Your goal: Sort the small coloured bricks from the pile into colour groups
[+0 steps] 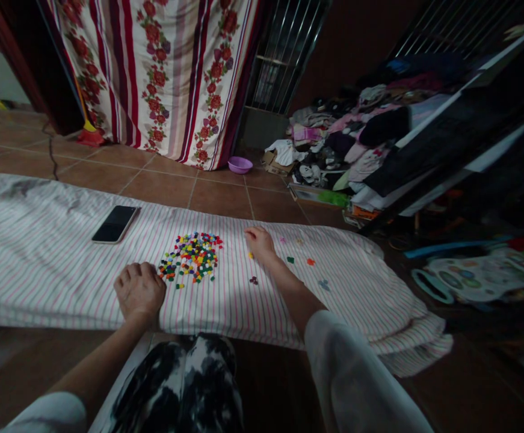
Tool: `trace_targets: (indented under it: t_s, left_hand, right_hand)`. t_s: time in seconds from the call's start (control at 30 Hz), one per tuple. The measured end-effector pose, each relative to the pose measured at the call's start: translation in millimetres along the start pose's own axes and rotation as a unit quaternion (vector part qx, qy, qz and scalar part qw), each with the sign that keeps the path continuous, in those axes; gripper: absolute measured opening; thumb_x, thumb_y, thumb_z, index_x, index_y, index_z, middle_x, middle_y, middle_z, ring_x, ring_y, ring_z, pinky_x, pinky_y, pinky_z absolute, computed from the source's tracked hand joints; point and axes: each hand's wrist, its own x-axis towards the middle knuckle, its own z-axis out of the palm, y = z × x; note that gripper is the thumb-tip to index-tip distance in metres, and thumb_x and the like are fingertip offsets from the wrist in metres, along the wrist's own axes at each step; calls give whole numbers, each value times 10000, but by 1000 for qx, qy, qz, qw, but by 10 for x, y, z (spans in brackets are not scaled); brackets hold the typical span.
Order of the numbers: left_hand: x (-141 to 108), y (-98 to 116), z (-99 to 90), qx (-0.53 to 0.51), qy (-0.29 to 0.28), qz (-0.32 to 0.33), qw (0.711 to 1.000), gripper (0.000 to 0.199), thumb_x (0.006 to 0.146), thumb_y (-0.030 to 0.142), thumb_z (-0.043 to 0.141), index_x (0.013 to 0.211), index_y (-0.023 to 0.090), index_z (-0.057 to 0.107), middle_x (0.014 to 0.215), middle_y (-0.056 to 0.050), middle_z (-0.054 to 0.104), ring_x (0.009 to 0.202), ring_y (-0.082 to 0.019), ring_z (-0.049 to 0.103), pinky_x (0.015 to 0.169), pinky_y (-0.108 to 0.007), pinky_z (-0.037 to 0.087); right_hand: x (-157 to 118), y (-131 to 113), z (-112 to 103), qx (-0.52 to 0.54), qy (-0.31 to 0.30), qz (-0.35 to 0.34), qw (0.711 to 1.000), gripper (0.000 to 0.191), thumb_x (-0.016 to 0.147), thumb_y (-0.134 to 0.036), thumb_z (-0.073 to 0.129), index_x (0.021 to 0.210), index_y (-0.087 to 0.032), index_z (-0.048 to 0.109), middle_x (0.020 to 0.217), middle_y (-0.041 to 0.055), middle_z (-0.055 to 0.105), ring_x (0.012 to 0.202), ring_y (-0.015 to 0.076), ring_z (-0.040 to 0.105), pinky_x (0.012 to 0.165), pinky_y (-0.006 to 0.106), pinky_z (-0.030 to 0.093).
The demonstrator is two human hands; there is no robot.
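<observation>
My left hand (pixel 139 291) lies palm down on the striped cloth (pixel 76 264), its fingers slightly spread, beside the left edge of a pile of small coloured cubes (pixel 196 255). To the right of the pile, my right hand (pixel 260 242) is low over the cloth with its fingers curled together; what they hold, if anything, is hidden. A few yellow pieces (pixel 251 255) sit just under it. Nearby are small separate groups: dark red (pixel 254 280), green (pixel 290 260), orange (pixel 310 262), grey-blue (pixel 323 284), pink (pixel 283 239) and a pale one (pixel 299 240).
A black phone (pixel 115 224) rests on the cloth at the left. Beyond are a tiled floor, a flowered curtain (pixel 157 78), a purple basin (pixel 240 165) and a heap of clothes (pixel 347 132). A colourful plastic item (pixel 478 276) is at the right.
</observation>
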Motion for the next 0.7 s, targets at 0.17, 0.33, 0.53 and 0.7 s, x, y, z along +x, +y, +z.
trace_targets:
  t_s: [0.17, 0.33, 0.53, 0.7]
  left_hand:
    - [4, -7, 23, 1, 6, 0, 1000, 285, 875, 300, 354, 929, 147, 589, 972, -135, 561, 987, -282, 466, 832, -388, 301]
    - [3, -4, 26, 4, 4, -1, 1000, 273, 874, 299, 358, 935, 153, 581, 981, -124, 557, 1002, -278, 463, 842, -382, 296]
    - [3, -8, 14, 4, 4, 5, 1000, 265, 873, 297, 366, 935, 152, 578, 988, -131, 551, 993, -285, 465, 842, -385, 295]
    - [8, -5, 9, -7, 0, -1, 1000, 282, 875, 299, 354, 931, 144, 582, 976, -138, 549, 997, -285, 464, 833, -388, 299]
  right_hand:
    - [10, -417, 324, 12, -58, -38, 997, 257, 857, -166, 505, 990, -198, 723, 971, 56, 657, 901, 165, 594, 875, 267, 455]
    - [34, -639, 515, -21, -117, -4, 993, 308, 876, -179, 495, 1106, -200, 697, 1088, 92, 625, 945, 194, 598, 882, 289, 450]
    - [73, -724, 560, -49, -148, 36, 987, 302, 882, -182, 484, 1072, -254, 707, 1085, 65, 633, 984, 192, 596, 880, 283, 444]
    - [129, -787, 546, -52, -159, 60, 984, 229, 817, -197, 577, 992, -238, 718, 1082, 70, 635, 969, 191, 604, 840, 275, 454]
